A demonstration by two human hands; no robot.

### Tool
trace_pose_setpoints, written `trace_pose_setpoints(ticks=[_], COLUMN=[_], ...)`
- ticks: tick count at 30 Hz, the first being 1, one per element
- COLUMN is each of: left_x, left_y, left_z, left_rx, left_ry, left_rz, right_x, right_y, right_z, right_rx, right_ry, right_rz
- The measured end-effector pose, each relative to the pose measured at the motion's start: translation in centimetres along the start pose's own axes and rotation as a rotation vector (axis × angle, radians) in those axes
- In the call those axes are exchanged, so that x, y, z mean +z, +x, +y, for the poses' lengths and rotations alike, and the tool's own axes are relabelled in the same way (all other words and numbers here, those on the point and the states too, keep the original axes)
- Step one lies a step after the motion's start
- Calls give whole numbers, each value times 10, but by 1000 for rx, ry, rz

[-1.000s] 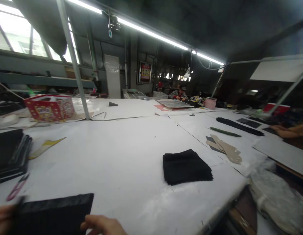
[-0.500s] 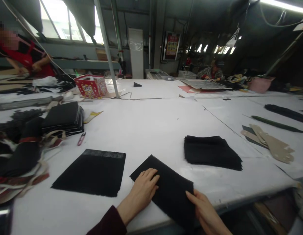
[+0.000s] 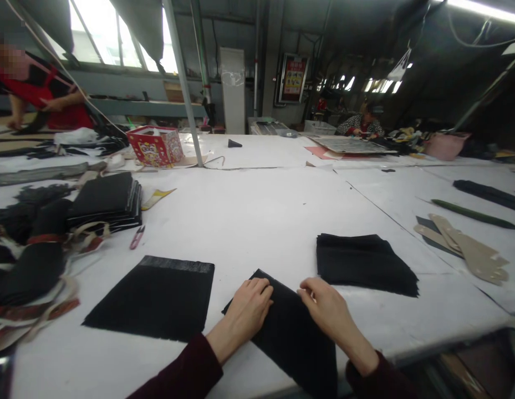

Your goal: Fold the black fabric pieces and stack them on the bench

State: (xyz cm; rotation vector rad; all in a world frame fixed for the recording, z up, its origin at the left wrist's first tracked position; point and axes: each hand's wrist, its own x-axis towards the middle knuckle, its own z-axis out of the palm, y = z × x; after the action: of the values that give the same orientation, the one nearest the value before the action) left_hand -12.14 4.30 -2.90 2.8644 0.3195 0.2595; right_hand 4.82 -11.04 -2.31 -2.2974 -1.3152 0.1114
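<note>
A black fabric piece (image 3: 296, 349) lies slantwise in front of me, its near corner reaching past the table's front edge. My left hand (image 3: 251, 305) rests on its upper left part, fingers spread lightly and pressing down. At the upper right edge of the same piece, my right hand (image 3: 324, 307) has thumb and fingertips pinched together. To the left lies a flat black fabric piece (image 3: 157, 299) with a greyish strip along its far edge. On the right is a stack of black fabric pieces (image 3: 365, 263), slightly fanned.
Thread snips (image 3: 137, 237) lie beside a stack of black folded pieces (image 3: 103, 199) on the left. Straps and dark bundles crowd the left edge. Beige templates (image 3: 469, 249) lie on the right. A red patterned box (image 3: 155, 147) stands by a pole. Two people work farther back.
My right hand has moved from the fabric's lower right corner up along its edge, toward my left hand. My left hand stays on the fabric. The view has shifted slightly.
</note>
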Motion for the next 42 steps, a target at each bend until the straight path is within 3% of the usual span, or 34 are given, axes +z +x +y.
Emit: trace_pose_setpoints(ticks=[4, 9, 17, 27, 32, 42], left_x=[6, 14, 10, 16, 19, 23], left_y=[7, 5, 6, 11, 9, 8], left_z=[-8, -18, -23, -30, -33, -35], left_rx=[-49, -26, -26, -79, -86, -116], left_ry=[38, 0, 20, 95, 142, 123], left_rz=[-17, 23, 7, 67, 44, 45], right_x=[40, 67, 78, 96, 94, 93], right_y=[40, 51, 43, 30, 27, 26], right_z=[-37, -45, -29, -21, -26, -29], right_rx=[-86, -55, -25, -315, -415, -437], right_ry=[-90, -131, 97, 54, -20, -54], right_rz=[-16, 34, 105, 305, 297, 251])
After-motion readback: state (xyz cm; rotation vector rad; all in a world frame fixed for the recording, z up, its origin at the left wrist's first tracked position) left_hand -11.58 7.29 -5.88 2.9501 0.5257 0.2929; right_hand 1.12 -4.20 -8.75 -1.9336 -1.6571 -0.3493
